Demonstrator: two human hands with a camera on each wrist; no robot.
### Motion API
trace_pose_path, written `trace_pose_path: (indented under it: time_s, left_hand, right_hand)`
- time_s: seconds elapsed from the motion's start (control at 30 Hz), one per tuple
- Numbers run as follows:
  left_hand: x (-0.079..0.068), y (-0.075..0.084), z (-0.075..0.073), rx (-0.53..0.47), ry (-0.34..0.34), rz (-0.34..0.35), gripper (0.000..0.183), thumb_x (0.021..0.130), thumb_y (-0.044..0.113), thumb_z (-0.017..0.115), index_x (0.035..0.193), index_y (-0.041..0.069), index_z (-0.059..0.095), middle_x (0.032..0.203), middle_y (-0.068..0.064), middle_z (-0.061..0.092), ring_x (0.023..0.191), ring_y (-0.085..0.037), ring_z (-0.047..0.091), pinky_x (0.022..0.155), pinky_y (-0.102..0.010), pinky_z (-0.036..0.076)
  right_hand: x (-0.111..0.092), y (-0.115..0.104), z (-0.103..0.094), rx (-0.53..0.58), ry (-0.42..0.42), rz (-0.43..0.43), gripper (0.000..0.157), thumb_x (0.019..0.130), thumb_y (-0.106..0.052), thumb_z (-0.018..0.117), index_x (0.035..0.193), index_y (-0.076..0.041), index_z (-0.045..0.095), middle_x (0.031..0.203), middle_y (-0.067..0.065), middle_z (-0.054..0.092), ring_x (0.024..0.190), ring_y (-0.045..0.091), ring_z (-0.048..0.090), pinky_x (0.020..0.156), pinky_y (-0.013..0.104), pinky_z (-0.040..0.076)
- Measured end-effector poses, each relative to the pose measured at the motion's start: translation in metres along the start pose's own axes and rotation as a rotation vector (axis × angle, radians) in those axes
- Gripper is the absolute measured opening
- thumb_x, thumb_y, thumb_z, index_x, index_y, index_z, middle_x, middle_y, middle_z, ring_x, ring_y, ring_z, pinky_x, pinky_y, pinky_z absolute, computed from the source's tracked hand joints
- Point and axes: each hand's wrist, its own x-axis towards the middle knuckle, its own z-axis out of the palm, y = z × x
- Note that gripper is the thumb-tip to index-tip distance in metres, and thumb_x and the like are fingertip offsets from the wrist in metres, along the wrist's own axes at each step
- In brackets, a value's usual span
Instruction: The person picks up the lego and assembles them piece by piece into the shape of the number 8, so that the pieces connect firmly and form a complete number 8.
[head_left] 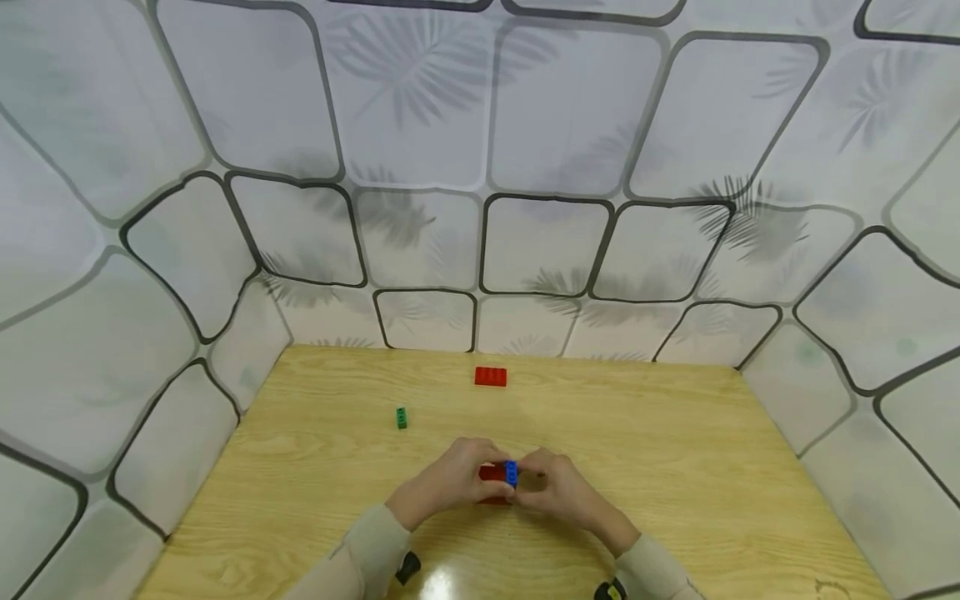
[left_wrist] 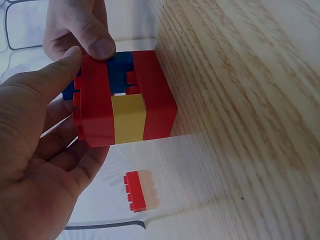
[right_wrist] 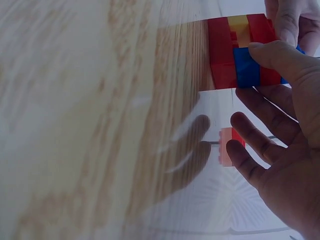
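Note:
A small stack of toy building bricks stands on the table between my two hands. Its lower red brick is at the bottom. A yellow brick and a blue brick form the middle layer, with a gap between them. Over these lies the upper red brick, topped at its right end by another blue brick. My left hand grips the upper red brick with thumb and fingers on opposite sides. At the right end, my right hand pinches the stack, its thumb against the middle blue brick.
Beyond the hands, a loose red brick lies near the back edge of the wooden table. A small green brick lies to the left. Patterned cloth walls enclose the back and sides.

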Motion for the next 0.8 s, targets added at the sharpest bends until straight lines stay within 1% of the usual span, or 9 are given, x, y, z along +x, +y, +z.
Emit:
trace_pose_path:
  time_s: [0.07,0.27,0.4,0.53,0.63,0.77,0.8]
  left_hand:
    - [-0.001,0.000,0.000,-0.010,0.009,-0.008,0.033,0.096,0.028,0.080,0.122,0.008,0.077,0.110,0.002,0.078,0.098,-0.011,0.071,0.086,-0.024,0.060]
    - [-0.003,0.000,0.000,-0.024,0.033,0.003,0.035,0.095,0.029,0.081,0.123,0.008,0.077,0.108,0.002,0.079,0.096,-0.008,0.070,0.084,-0.022,0.059]
    - [-0.005,-0.002,0.000,-0.044,0.049,0.001,0.040,0.094,0.035,0.082,0.124,0.009,0.077,0.112,0.003,0.079,0.100,-0.006,0.070,0.088,-0.024,0.059]
    - [-0.010,-0.002,-0.002,-0.072,0.068,-0.027,0.043,0.095,0.041,0.080,0.126,0.012,0.077,0.118,0.003,0.078,0.108,-0.008,0.071,0.095,-0.030,0.060]
    - [-0.013,-0.003,-0.006,-0.071,0.105,-0.039,0.040,0.099,0.040,0.075,0.124,0.010,0.077,0.119,-0.001,0.079,0.110,-0.014,0.073,0.097,-0.037,0.061]
    - [-0.019,-0.009,-0.013,-0.063,0.185,-0.035,0.035,0.102,0.033,0.071,0.121,0.004,0.077,0.117,-0.007,0.079,0.108,-0.022,0.074,0.094,-0.046,0.061]
    - [-0.021,-0.010,-0.016,-0.052,0.207,-0.041,0.033,0.102,0.032,0.071,0.120,0.005,0.077,0.116,-0.006,0.079,0.107,-0.022,0.073,0.094,-0.045,0.062]
  right_hand:
    - [0.000,0.000,0.000,-0.002,-0.005,0.002,0.025,0.097,-0.027,0.079,0.120,-0.016,0.079,0.115,-0.005,0.078,0.109,0.023,0.067,0.095,0.034,0.056]
    - [0.000,-0.002,-0.002,-0.007,-0.014,0.005,0.025,0.097,-0.028,0.078,0.121,-0.019,0.078,0.115,-0.006,0.077,0.109,0.023,0.067,0.093,0.034,0.056]
    - [0.000,-0.002,-0.002,-0.015,-0.012,0.010,0.024,0.097,-0.028,0.078,0.121,-0.022,0.078,0.115,-0.007,0.077,0.110,0.021,0.067,0.093,0.033,0.056]
    - [0.001,-0.002,-0.001,-0.011,-0.010,0.001,0.022,0.098,-0.029,0.078,0.120,-0.023,0.079,0.115,-0.007,0.077,0.109,0.019,0.067,0.094,0.033,0.056]
    - [0.002,-0.002,-0.001,-0.009,-0.003,-0.018,0.023,0.097,-0.029,0.079,0.120,-0.023,0.079,0.114,-0.006,0.077,0.108,0.018,0.067,0.095,0.033,0.056]
    - [0.002,-0.003,-0.001,-0.005,-0.001,-0.010,0.026,0.095,-0.029,0.081,0.120,-0.024,0.079,0.113,-0.008,0.077,0.106,0.019,0.067,0.094,0.032,0.055]
    - [0.002,-0.003,-0.001,-0.005,-0.002,-0.004,0.026,0.095,-0.029,0.082,0.120,-0.025,0.079,0.113,-0.008,0.077,0.106,0.019,0.066,0.094,0.031,0.055]
